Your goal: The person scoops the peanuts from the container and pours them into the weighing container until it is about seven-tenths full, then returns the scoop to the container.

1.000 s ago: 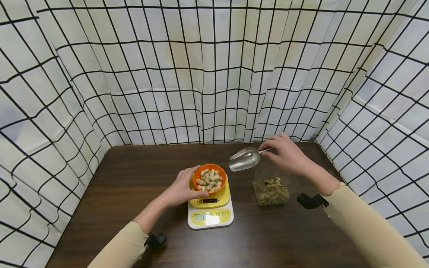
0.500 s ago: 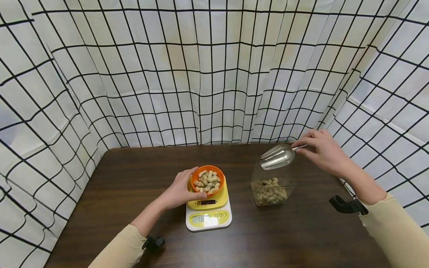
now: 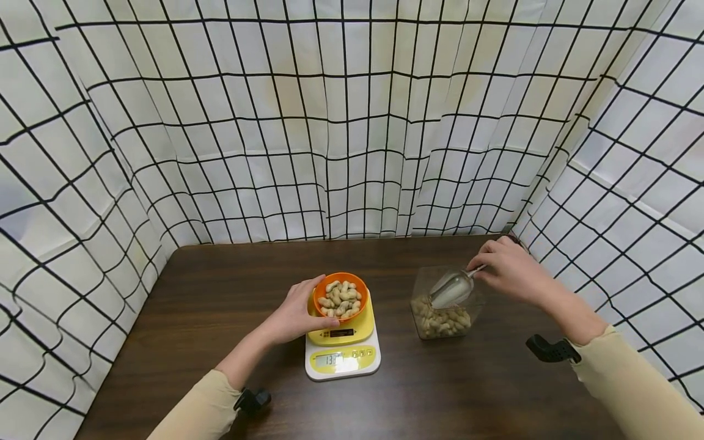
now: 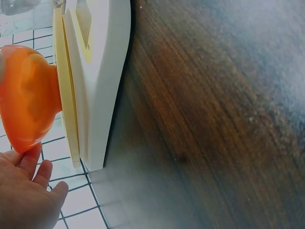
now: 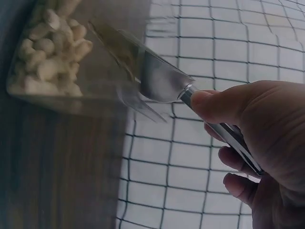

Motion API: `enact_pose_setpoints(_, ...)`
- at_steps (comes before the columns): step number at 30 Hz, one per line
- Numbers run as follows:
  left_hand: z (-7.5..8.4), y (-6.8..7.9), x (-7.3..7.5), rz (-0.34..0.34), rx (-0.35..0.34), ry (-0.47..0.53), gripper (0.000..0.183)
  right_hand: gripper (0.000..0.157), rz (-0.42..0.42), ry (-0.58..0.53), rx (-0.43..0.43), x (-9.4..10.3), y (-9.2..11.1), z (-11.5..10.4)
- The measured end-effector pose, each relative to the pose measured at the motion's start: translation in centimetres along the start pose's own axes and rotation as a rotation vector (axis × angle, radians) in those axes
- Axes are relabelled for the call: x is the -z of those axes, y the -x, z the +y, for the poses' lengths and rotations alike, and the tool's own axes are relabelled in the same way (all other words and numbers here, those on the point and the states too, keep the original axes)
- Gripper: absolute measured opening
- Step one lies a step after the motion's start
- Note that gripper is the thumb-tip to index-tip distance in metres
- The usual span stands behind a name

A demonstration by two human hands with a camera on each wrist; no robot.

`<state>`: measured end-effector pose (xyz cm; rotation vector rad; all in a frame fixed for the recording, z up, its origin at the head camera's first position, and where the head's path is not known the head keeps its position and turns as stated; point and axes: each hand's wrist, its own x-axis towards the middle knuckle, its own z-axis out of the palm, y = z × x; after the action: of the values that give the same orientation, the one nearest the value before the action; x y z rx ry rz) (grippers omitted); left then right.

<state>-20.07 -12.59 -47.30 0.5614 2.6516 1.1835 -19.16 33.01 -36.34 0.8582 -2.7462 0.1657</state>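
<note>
My left hand (image 3: 298, 311) spans the side of an orange bowl (image 3: 359, 282), thumb at the near rim and fingers at the far side. In the left wrist view, fingers (image 4: 33, 160) touch the bowl's wall. Peanuts (image 3: 342, 298) fill much of the bowl, which stands on a yellow and white kitchen scale (image 3: 343, 359) with a lit display. My right hand (image 3: 508, 269) grips the handle of a metal scoop (image 3: 452, 288). Tilted down, the scoop reaches into a clear square container (image 3: 420, 281), its front edge at the peanuts (image 3: 442, 321) inside. The right wrist view shows the thumb along the handle.
All stands on a dark wooden table (image 3: 231, 275). White cloth with a black grid (image 3: 352, 122) hangs behind the table and at both sides. The clear container stands to the right of the scale, with a gap between them.
The right hand has carried the scoop rightward from between bowl and container, then lowered it into the container. The left hand has kept its place at the bowl.
</note>
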Motion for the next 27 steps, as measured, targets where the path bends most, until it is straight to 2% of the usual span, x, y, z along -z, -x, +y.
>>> enact_pose_setpoints(3,-0.1,-0.1,0.0,-0.002,0.004,0.002,0.109,0.015,-0.038,0.019,-0.005,-1.1,-0.4,-0.5)
enact_pose_setpoints(14,0.4,-0.2,-0.6,-0.012,-0.005,0.008,0.11,0.017,-0.068,0.044,-0.01,-3.5,-0.3,-0.5)
enact_pose_setpoints(18,0.5,-0.1,-0.7,-0.008,-0.012,0.007,0.111,0.016,-0.057,0.018,-0.034,-3.8,0.0,-0.4)
enact_pose_setpoints(23,0.7,0.2,-0.7,-0.012,-0.01,0.007,0.113,0.016,-0.028,-0.077,-0.091,-3.6,0.7,-0.3)
enact_pose_setpoints(27,0.8,0.7,-0.1,-0.005,0.014,0.013,0.114,0.024,0.05,-0.147,-0.135,-2.8,1.4,0.0)
